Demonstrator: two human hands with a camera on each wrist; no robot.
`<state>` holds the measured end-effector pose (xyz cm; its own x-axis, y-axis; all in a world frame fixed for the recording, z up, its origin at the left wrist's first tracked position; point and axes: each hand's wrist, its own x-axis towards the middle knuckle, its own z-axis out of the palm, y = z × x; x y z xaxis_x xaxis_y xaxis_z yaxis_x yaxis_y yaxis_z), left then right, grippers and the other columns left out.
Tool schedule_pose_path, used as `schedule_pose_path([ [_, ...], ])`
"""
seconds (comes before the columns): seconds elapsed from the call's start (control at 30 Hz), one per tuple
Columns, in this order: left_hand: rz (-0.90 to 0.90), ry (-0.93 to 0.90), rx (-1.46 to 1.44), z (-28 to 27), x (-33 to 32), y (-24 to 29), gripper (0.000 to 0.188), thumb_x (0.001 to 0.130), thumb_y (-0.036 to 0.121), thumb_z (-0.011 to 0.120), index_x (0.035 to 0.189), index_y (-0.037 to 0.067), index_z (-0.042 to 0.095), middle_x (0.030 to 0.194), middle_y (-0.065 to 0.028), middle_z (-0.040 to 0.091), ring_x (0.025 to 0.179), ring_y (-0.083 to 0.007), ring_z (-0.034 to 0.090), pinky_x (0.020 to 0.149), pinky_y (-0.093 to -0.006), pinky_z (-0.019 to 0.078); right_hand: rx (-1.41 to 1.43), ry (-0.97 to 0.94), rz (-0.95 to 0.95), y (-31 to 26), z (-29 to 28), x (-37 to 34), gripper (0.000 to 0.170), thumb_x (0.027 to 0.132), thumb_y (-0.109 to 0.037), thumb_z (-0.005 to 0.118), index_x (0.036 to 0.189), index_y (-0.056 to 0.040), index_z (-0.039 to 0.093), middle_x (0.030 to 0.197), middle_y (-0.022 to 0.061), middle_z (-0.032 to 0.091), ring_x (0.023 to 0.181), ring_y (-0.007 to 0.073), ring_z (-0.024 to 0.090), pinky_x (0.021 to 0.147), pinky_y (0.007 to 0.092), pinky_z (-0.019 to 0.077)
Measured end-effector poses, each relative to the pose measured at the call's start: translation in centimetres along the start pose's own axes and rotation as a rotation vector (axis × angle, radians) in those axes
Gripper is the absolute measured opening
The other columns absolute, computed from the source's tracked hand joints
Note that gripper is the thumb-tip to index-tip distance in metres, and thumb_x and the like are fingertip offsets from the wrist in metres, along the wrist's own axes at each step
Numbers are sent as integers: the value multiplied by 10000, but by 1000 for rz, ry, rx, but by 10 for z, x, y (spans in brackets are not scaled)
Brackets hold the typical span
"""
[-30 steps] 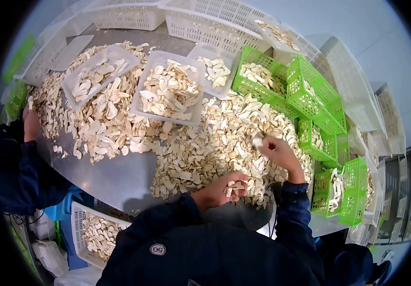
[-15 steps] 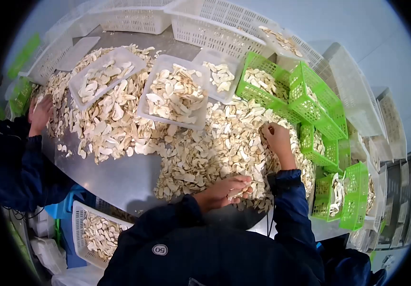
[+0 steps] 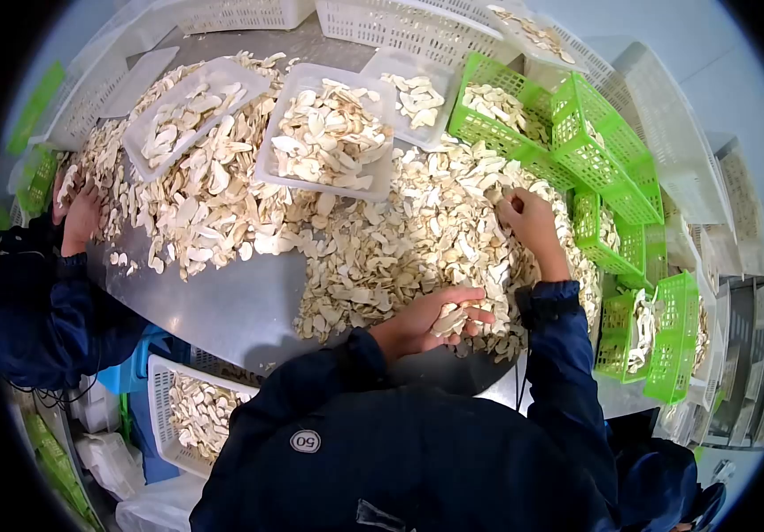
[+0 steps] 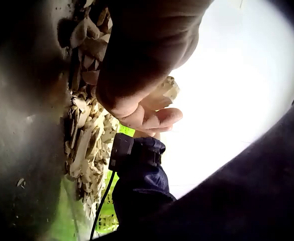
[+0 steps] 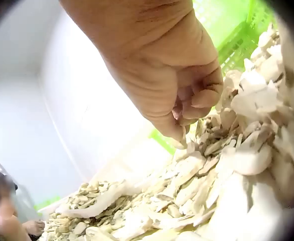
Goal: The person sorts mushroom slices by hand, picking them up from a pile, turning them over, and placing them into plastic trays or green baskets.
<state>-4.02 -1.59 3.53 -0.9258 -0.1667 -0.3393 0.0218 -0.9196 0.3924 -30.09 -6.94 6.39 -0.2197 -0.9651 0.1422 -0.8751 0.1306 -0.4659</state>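
Pale dried slices (image 3: 373, 257) lie heaped on the metal table. Palm up at the heap's near edge, the left hand (image 3: 422, 324) holds several slices (image 3: 449, 321) in its curled fingers; in the left wrist view a slice (image 4: 162, 94) shows above the fingers of that hand (image 4: 147, 90). Over the right part of the heap, the right hand (image 3: 533, 226) points down with bent fingers. The right wrist view shows this hand (image 5: 162, 75) with thumb and fingertips at the slices (image 5: 187, 181); whether it pinches one cannot be told.
Translucent trays of slices (image 3: 387, 182) stand behind the heap. Green baskets (image 3: 608, 164) line the right side, with white crates (image 3: 417, 34) along the back. Another person's hands (image 3: 81, 213) touch slices at the far left. A white crate (image 3: 162, 417) of slices sits below the table edge.
The right hand has moved from a slice held above the heap down to the slices. The left hand stays palm up, its slices now more visible. The other person's hands have come together over the left slices.
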Motion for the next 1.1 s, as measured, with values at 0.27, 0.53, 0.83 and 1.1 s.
schedule_pose_path([
  [0.27,61,-47,-199,-17,9,-15,468,1049,387,369,1307,31,531,1137,-122,640,801,-133,582,588,-240,446,488,-695,56,-29,-51,-32,139,913,-187,708,963,-57,704,808,-38,646,717,55,543,650,238,460],
  [0.53,65,-14,8,-19,7,-16,367,1015,302,493,1299,76,550,1136,-76,640,812,-123,576,629,-233,446,-121,56,-117,-13,11,16,255,834,-291,685,858,-37,673,703,153,657,644,336,634,598,377,483],
  [0.83,55,-119,-278,-31,17,-21,418,1042,374,394,1184,23,572,1105,-138,650,773,-141,587,683,-296,493,471,-765,193,-38,-48,-13,221,976,-282,638,908,-85,714,669,-64,571,575,22,477,523,194,383],
  [1.1,81,-37,-43,-21,10,-16,290,982,251,526,1210,74,549,1056,-52,620,778,-118,542,585,-244,412,-209,127,-128,12,12,41,260,812,-263,715,944,-39,706,652,118,624,570,248,587,574,347,471],
])
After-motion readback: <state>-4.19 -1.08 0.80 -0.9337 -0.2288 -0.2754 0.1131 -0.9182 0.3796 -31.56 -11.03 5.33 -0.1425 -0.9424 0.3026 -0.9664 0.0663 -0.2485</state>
